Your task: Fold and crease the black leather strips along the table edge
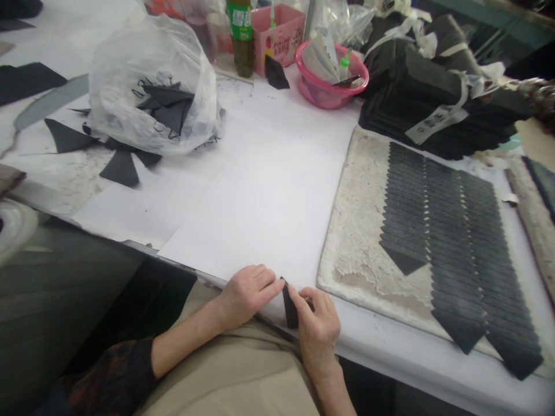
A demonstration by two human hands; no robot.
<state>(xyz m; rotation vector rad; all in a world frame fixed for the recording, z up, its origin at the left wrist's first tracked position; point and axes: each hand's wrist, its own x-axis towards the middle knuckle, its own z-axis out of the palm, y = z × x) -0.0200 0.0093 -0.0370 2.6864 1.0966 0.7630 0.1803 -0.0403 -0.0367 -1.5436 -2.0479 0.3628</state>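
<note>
A small black piece of flat material [290,309], perhaps leather or fabric, is held at the table's front edge. My right hand [318,320] is closed on it, thumb and fingers along its upper part. My left hand [249,292] has its fingers curled, the tips pinching at the piece's upper corner. How far the left fingertips wrap round that corner is hard to see. To the right lies a worn pale board [355,231] with overlapping rows of black pointed pieces [446,231], the lowest tips hanging near its front edge.
A clear plastic bag [195,98] with black scraps stands at the left, among loose black pieces [121,167]. Behind are a green-labelled bottle [241,34], a pink box [281,34], a pink basin [321,95] and a tied black stack [416,81]. White paper [260,185] covers the table.
</note>
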